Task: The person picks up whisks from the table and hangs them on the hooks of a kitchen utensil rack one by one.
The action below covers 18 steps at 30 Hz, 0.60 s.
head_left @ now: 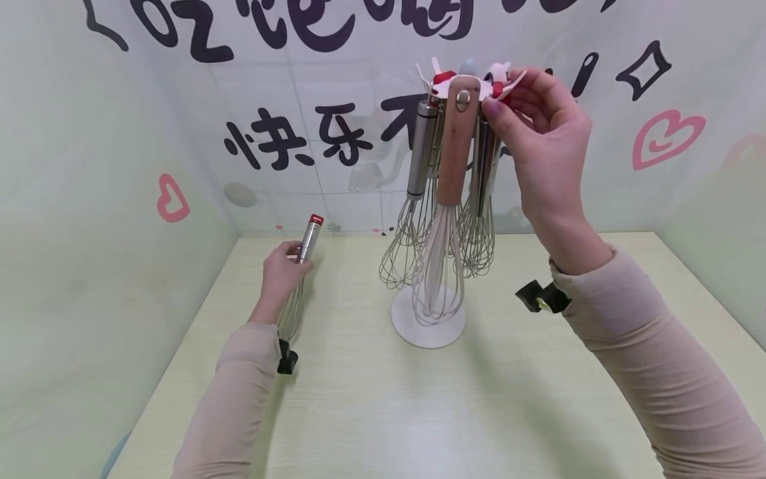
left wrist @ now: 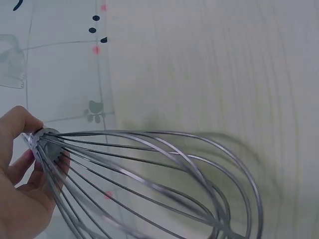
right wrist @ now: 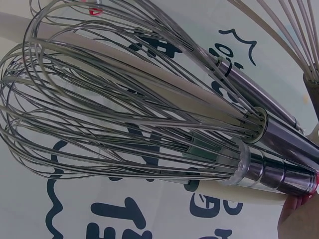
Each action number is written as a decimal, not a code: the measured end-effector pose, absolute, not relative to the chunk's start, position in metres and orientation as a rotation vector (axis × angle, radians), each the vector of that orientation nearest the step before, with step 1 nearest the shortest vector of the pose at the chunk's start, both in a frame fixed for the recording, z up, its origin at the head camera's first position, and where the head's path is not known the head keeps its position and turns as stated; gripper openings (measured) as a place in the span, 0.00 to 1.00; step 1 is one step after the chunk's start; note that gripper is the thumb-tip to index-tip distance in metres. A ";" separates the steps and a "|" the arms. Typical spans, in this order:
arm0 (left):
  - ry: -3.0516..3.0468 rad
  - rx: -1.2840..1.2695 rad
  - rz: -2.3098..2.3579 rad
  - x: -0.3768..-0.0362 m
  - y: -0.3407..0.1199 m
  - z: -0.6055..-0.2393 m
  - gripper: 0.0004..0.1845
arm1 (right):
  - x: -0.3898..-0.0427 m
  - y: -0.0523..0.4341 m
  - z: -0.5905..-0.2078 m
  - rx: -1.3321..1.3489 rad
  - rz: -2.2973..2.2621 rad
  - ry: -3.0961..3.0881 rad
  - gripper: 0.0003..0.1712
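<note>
Left hand (head_left: 281,269) grips whisk (head_left: 299,279) — right hand (head_left: 541,133) pinches rack's (head_left: 473,83) rim.

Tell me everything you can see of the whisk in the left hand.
The whisk has a smooth steel handle with a red cap on its upper end and a balloon of thin, shiny wire loops. The left hand grips the handle just above the wires. It is held nearly upright, handle up, wires down, left of the white rack over the pale table.
</note>
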<state>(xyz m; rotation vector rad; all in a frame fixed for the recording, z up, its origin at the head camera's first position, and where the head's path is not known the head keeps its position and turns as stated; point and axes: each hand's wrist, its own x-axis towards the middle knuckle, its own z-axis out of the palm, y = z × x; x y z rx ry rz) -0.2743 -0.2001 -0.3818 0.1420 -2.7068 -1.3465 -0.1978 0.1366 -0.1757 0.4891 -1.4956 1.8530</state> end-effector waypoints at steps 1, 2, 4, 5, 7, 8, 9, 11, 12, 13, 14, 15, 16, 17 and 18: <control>-2.695 0.132 -1.352 -0.274 -0.199 -0.380 0.30 | -0.198 0.137 -0.176 0.489 1.856 -1.495 0.12; -2.685 0.122 -1.355 -0.274 -0.198 -0.377 0.30 | -0.197 0.137 -0.176 0.489 1.857 -1.497 0.12; -2.665 0.103 -1.361 -0.273 -0.195 -0.372 0.30 | -0.197 0.137 -0.175 0.489 1.861 -1.496 0.13; -2.655 0.097 -1.367 -0.273 -0.193 -0.370 0.30 | -0.197 0.137 -0.175 0.491 1.864 -1.495 0.13; -2.640 0.095 -1.377 -0.273 -0.190 -0.365 0.30 | -0.197 0.137 -0.175 0.491 1.868 -1.495 0.13; -2.631 0.094 -1.384 -0.273 -0.189 -0.363 0.30 | -0.197 0.137 -0.175 0.491 1.867 -1.496 0.13; -2.622 0.095 -1.394 -0.273 -0.187 -0.361 0.30 | -0.197 0.137 -0.175 0.492 1.867 -1.496 0.13; -2.603 0.098 -1.413 -0.274 -0.185 -0.358 0.30 | -0.198 0.137 -0.176 0.494 1.862 -1.500 0.13; -2.594 0.098 -1.417 -0.274 -0.184 -0.356 0.30 | -0.198 0.137 -0.176 0.494 1.857 -1.504 0.13; -2.584 0.097 -1.424 -0.274 -0.183 -0.355 0.30 | -0.198 0.137 -0.176 0.496 1.854 -1.505 0.13; -2.574 0.094 -1.430 -0.274 -0.181 -0.353 0.30 | -0.198 0.137 -0.176 0.496 1.851 -1.506 0.13; -2.565 0.092 -1.433 -0.274 -0.180 -0.352 0.30 | -0.198 0.137 -0.176 0.497 1.849 -1.507 0.13; -2.558 0.090 -1.435 -0.274 -0.179 -0.350 0.30 | -0.198 0.137 -0.176 0.498 1.846 -1.508 0.13; -2.551 0.086 -1.442 -0.273 -0.177 -0.348 0.30 | -0.198 0.137 -0.176 0.499 1.844 -1.509 0.13; -2.542 0.083 -1.451 -0.272 -0.175 -0.346 0.31 | -0.199 0.138 -0.177 0.499 1.843 -1.509 0.13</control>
